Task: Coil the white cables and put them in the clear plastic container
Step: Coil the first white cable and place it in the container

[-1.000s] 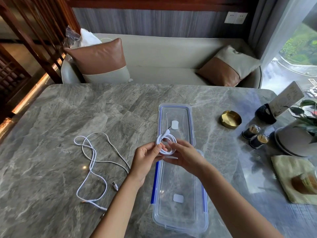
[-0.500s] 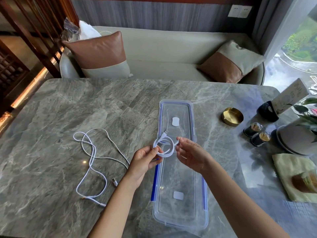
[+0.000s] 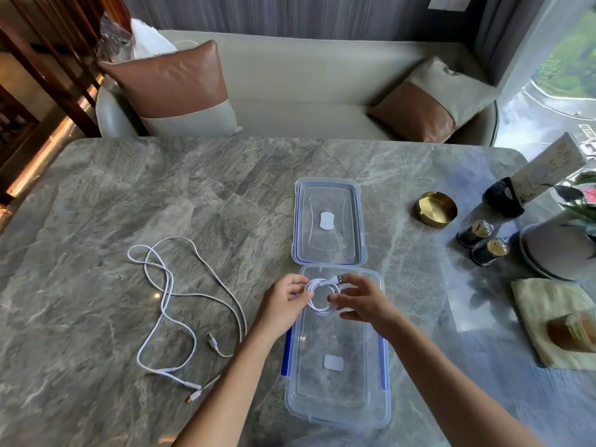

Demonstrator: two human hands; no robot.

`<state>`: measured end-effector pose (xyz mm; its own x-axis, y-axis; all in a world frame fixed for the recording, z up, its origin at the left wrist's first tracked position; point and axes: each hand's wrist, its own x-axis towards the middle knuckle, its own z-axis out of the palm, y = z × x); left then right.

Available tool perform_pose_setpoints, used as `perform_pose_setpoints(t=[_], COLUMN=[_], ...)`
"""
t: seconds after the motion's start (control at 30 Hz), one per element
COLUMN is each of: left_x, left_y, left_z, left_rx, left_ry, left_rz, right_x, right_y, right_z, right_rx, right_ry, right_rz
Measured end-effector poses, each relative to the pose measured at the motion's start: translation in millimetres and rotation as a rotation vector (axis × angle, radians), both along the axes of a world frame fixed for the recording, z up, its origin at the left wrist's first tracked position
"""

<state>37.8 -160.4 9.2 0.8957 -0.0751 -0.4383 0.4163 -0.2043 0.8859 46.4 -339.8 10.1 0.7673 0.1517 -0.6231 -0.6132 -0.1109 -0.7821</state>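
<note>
A small coiled white cable (image 3: 322, 295) hangs just above the far end of the clear plastic container (image 3: 338, 411), which stands open on the marble table. My left hand (image 3: 283, 304) pinches the coil's left side. My right hand (image 3: 361, 301) pinches its right side, with the plug sticking up near the fingers. The container's clear lid (image 3: 329, 221) with blue trim lies flat just beyond the container. A second white cable (image 3: 167, 304) sprawls uncoiled in loose loops on the table to the left of my left arm.
A gold round dish (image 3: 435, 208), two small dark jars (image 3: 482, 241), a card holder (image 3: 504, 196), a potted plant (image 3: 561, 250) and a pale cloth (image 3: 554, 321) crowd the table's right side. A sofa with cushions (image 3: 174, 88) lies beyond the far edge.
Both hands have brought the coil down and nearer, from above the lid to just over the container's far end. My right hand has taken hold of the coil again. The loose cable has not moved.
</note>
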Motion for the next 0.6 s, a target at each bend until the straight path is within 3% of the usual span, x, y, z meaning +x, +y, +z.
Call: perform_pose_setpoints(t=[0.13,0.2,0.37,0.6], left_x=[-1.6,-3.3,-13.2,-19.5], left_y=[2.0,7.2,12.5,14.3], left_z=[-12.4,-18.9,-35.4,-45.1], left_rx=[0.269,0.338,0.216,0.132], left_ry=[-0.195,-0.195,0.046,0.132], left_rz=[0.172,0.191,0.092,0.133], right_x=[-5.4,-4.9,1.4,5.5], right_y=[2.6,5.6,15.1,25.1], right_z=[-31.5,-46.5,-70.1,-80.3], right_rx=[0.009,0.004,-0.098,-0.235], right_ry=[0.060,0.073,0.027,-0.047], right_rz=[-0.147,-0.218,-0.294,-0.311])
